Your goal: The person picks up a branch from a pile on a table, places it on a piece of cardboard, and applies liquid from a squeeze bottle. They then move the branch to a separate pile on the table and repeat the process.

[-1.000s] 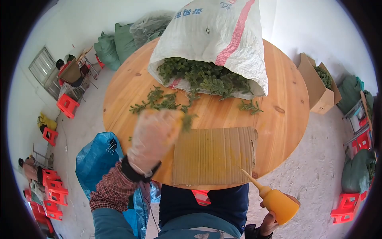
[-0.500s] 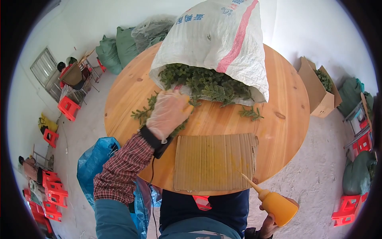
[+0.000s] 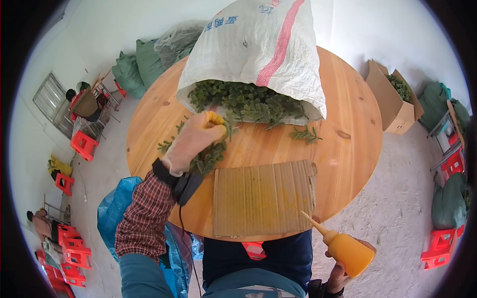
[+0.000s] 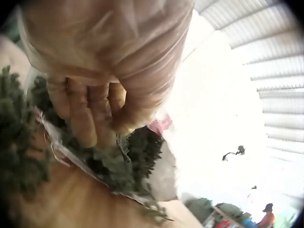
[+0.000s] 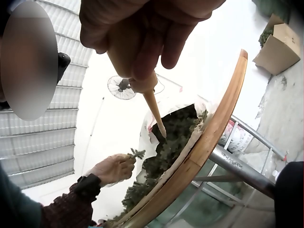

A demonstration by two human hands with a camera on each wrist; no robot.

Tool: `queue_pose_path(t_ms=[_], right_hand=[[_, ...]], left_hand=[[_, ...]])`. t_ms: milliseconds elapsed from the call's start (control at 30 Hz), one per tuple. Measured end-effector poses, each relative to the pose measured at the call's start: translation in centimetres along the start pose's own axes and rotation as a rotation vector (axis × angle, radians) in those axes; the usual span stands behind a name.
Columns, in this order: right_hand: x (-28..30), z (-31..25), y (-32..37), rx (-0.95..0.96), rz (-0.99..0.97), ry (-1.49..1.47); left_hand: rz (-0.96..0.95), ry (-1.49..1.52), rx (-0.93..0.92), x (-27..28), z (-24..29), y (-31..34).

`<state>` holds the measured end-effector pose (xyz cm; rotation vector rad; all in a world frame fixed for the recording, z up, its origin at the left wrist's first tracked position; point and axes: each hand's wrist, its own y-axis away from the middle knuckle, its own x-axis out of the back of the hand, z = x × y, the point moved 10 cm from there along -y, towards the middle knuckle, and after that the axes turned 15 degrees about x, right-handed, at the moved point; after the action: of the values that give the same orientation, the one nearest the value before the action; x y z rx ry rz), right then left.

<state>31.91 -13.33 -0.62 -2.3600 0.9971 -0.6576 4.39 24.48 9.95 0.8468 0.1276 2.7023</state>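
My left hand [image 3: 191,142], in a clear plastic glove with yellow-stained fingertips, pinches a small green fir-like sprig [image 5: 138,153] just in front of the sack's mouth. Beneath and beside that hand, loose green sprigs [image 3: 207,159] lie on the wooden table. A white woven sack [image 3: 238,54] with a red stripe lies at the far side, its opening full of green foliage [image 3: 243,102]. Low on the right, my bare right hand [image 3: 339,278] grips a yellow squeeze bottle [image 3: 352,254]. The bottle's long thin nozzle [image 3: 313,222] points up-left, overlapping the cardboard's corner in the head view.
A yellow-smeared piece of corrugated cardboard [image 3: 263,198] lies at the table's near edge. One sprig [image 3: 305,134] sits right of the sack's mouth. A blue bag [image 3: 119,201] hangs at the left, and a cardboard box [image 3: 395,99] stands beyond the table on the right.
My left hand has gone from beside the cardboard up toward the sack's mouth, then slightly left, and now holds a sprig up. The right hand keeps the bottle in about the same place.
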Motion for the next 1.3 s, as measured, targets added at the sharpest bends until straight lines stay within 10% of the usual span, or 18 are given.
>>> queue_pose_path(t_ms=[267,533,767,1300], right_hand=[[0.3,-0.4,0.3,0.003,0.021,0.001],[0.7,-0.2,1.0,-0.036,0.118,-0.021],[-0.5,-1.5,0.3,0.121,-0.013,0.092],[-1.2,-1.5,0.4,-0.022,0.032,0.049]], left_hand=[[-0.287,0.337,0.199,-8.5,-5.9,9.7],[-0.135,-0.613,0.092,-7.5,-6.1,14.0],[0.277,-0.948,-0.748,-8.9,1.2,17.5],[0.094,-0.77,-0.396,-7.7,-4.1,15.9]])
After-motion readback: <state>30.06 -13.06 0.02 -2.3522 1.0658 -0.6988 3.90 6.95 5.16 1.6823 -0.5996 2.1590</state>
